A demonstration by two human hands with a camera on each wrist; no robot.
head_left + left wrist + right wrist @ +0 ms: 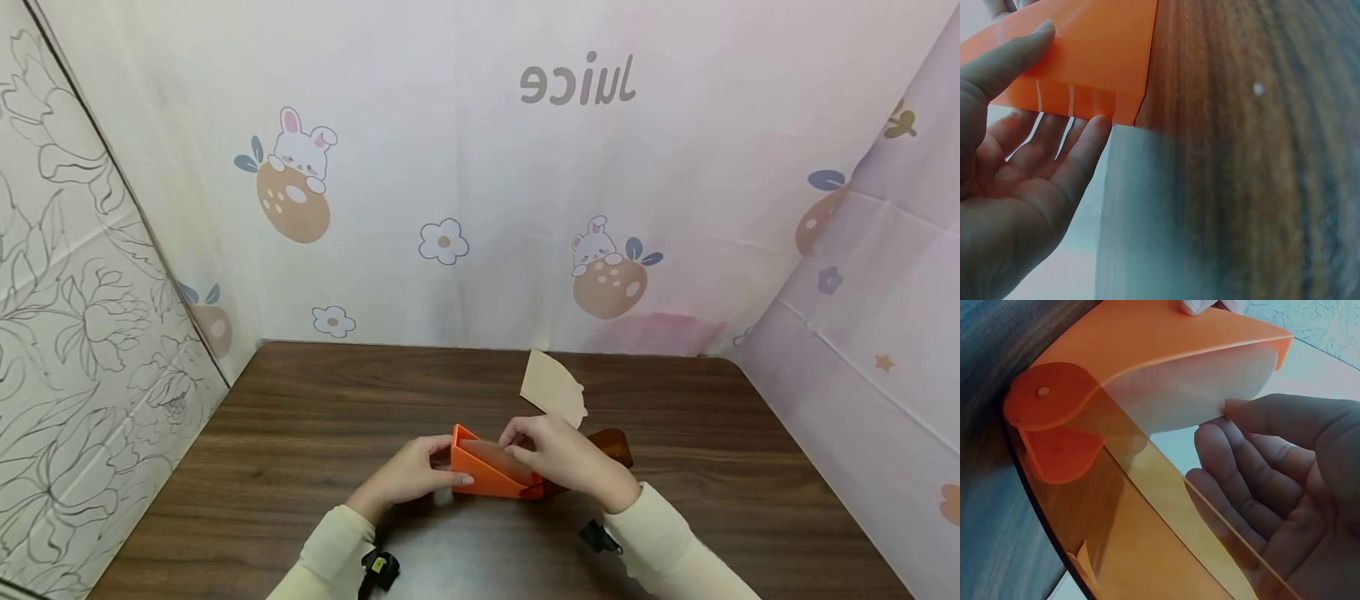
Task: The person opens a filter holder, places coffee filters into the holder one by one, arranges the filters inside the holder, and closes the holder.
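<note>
An orange filter holder box with a sloping open side stands on the table. My left hand grips its left end, thumb on the front face and fingers round the end wall. Inside the box sits whitish paper, a coffee filter by its look. My right hand pinches the edge of this filter between thumb and fingertips. A see-through amber lid, hinged at the box's lower right end, hangs swung open and lies partly behind my right hand in the head view.
A tan fan-shaped paper filter with small tabs lies on the dark wooden table, behind my right hand. Printed curtains rise at the table's back and sides. A small black device is strapped at the left wrist.
</note>
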